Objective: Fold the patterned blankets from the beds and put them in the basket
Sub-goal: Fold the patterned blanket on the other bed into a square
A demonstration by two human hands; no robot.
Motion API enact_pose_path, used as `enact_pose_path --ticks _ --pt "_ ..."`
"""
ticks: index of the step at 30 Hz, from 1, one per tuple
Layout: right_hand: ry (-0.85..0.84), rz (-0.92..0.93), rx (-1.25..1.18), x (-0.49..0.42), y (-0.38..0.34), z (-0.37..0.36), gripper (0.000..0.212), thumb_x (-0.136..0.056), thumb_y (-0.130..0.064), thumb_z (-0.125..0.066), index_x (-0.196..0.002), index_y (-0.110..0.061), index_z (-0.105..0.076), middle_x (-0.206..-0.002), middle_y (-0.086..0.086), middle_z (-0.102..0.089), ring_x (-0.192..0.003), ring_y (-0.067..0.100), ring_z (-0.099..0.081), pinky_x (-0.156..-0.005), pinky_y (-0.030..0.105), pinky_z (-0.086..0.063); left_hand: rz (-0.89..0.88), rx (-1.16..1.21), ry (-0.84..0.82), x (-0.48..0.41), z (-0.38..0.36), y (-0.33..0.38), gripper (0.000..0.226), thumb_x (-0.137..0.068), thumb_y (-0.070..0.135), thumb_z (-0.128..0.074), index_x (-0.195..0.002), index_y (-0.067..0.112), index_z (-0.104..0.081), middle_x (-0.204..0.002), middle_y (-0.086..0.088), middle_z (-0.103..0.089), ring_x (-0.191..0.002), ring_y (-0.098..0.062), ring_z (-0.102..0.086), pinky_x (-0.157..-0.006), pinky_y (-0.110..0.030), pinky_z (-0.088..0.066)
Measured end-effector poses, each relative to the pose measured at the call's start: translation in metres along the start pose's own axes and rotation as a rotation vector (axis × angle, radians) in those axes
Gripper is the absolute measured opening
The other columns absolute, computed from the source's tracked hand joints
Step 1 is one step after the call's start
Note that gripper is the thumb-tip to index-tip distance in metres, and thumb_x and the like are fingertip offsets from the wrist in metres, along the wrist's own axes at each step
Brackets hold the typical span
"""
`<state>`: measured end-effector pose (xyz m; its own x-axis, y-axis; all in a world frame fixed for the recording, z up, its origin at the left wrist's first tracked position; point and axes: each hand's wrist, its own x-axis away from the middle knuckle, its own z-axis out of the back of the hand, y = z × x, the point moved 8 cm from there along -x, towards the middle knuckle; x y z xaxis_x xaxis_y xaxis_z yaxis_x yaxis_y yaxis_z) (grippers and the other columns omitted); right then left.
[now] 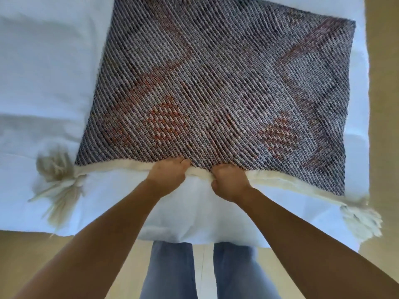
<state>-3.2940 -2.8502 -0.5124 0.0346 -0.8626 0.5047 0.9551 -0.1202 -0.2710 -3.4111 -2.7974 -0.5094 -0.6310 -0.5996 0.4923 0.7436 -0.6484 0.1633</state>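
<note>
Left hand (170, 171), right hand (228, 182) on cream-edged, tasselled grey-and-red woven blanket (216, 83)

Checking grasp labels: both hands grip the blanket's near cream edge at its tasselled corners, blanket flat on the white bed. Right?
Not the corners: head view shows the left hand and right hand gripping the blanket by its cream edge mid-span, side by side. Rest holds.

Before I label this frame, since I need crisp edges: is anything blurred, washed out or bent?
Head view: the left tassel and right tassel are smeared by blur. The blanket weave is sharp mid-frame. The white bedding is bright with little detail, and its edges bow slightly, likely from the wide lens. The left hand and right hand gripping the hem read clearly.
</note>
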Motion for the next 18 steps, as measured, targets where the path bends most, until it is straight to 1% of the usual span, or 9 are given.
enact_pose_path --ticks 2,4,5,7,10,12,15,16,18 --pt "-0.059 0.044 -0.101 0.005 0.005 -0.006 0.022 -0.082 -0.015 -0.049 -0.101 -0.006 -0.054 -0.109 0.012 -0.058 -0.102 0.027 -0.051 -0.078 0.031 -0.040 0.029 -0.005 0.004 0.004 0.001 0.002 0.023 -0.086 0.017 -0.043 -0.109 0.016 -0.050 -0.104 -0.002 -0.060 -0.092 -0.020 -0.057 -0.072 -0.027 -0.041" --pt "-0.062 0.065 -0.250 0.007 0.014 -0.002 0.022 -0.081 -0.017 -0.052 -0.100 -0.007 -0.053 -0.105 0.010 -0.056 -0.100 0.026 -0.050 -0.077 0.030 -0.039 0.025 -0.003 0.017 -0.001 0.009 0.017 0.021 -0.083 0.026 -0.045 -0.101 0.017 -0.050 -0.099 0.000 -0.061 -0.088 -0.019 -0.057 -0.068 -0.026 -0.038" --pt "-0.027 0.039 -0.348 0.009 0.021 0.004 0.021 -0.080 -0.017 -0.053 -0.098 -0.007 -0.054 -0.101 0.010 -0.056 -0.096 0.026 -0.052 -0.076 0.031 -0.040 0.006 0.000 0.020 -0.006 0.012 0.031 0.022 -0.081 0.030 -0.047 -0.099 0.017 -0.050 -0.097 0.000 -0.061 -0.088 -0.020 -0.057 -0.069 -0.027 -0.039" --pt "0.117 -0.069 -0.505 0.015 0.051 0.022 0.017 -0.080 -0.015 -0.055 -0.094 -0.006 -0.056 -0.095 0.009 -0.057 -0.089 0.026 -0.053 -0.075 0.033 -0.043 0.002 0.049 0.042 -0.023 0.020 0.061 0.024 -0.079 0.035 -0.049 -0.095 0.017 -0.051 -0.096 0.000 -0.062 -0.087 -0.022 -0.059 -0.071 -0.029 -0.043" --pt "0.332 -0.235 -0.516 0.032 0.120 0.048 0.014 -0.081 -0.010 -0.054 -0.092 -0.003 -0.057 -0.095 0.012 -0.054 -0.089 0.026 -0.049 -0.072 0.032 -0.038 0.054 0.221 0.082 -0.060 0.032 0.107 0.022 -0.084 0.033 -0.048 -0.096 0.015 -0.052 -0.098 -0.004 -0.062 -0.088 -0.024 -0.059 -0.075 -0.033 -0.045" --pt "0.397 -0.374 -0.495 0.048 0.175 0.059 0.016 -0.081 -0.008 -0.054 -0.095 -0.001 -0.057 -0.100 0.016 -0.052 -0.094 0.029 -0.047 -0.076 0.032 -0.036 0.054 0.297 0.102 -0.089 0.042 0.143 0.023 -0.088 0.030 -0.045 -0.101 0.013 -0.053 -0.102 -0.006 -0.057 -0.091 -0.025 -0.057 -0.078 -0.036 -0.046" --pt "0.391 -0.563 -0.504 0.072 0.249 0.061 0.022 -0.082 -0.011 -0.056 -0.102 -0.001 -0.058 -0.110 0.020 -0.050 -0.106 0.033 -0.044 -0.091 0.037 -0.035 0.042 0.334 0.132 -0.132 0.061 0.194 0.029 -0.091 0.031 -0.044 -0.111 0.011 -0.052 -0.108 -0.008 -0.050 -0.097 -0.025 -0.051 -0.081 -0.038 -0.044" --pt "0.371 -0.601 -0.514 0.078 0.268 0.059 0.023 -0.081 -0.012 -0.057 -0.103 -0.002 -0.057 -0.112 0.020 -0.050 -0.108 0.034 -0.044 -0.093 0.038 -0.035 0.033 0.328 0.113 -0.146 0.065 0.210 0.032 -0.092 0.032 -0.044 -0.115 0.011 -0.050 -0.110 -0.008 -0.049 -0.099 -0.025 -0.050 -0.082 -0.039 -0.044" --pt "0.354 -0.636 -0.528 0.087 0.296 0.058 0.026 -0.081 -0.013 -0.057 -0.104 -0.002 -0.057 -0.112 0.020 -0.049 -0.108 0.036 -0.044 -0.092 0.041 -0.036 0.012 0.300 0.080 -0.171 0.072 0.239 0.034 -0.094 0.033 -0.042 -0.118 0.011 -0.049 -0.113 -0.009 -0.048 -0.101 -0.025 -0.050 -0.082 -0.040 -0.046"
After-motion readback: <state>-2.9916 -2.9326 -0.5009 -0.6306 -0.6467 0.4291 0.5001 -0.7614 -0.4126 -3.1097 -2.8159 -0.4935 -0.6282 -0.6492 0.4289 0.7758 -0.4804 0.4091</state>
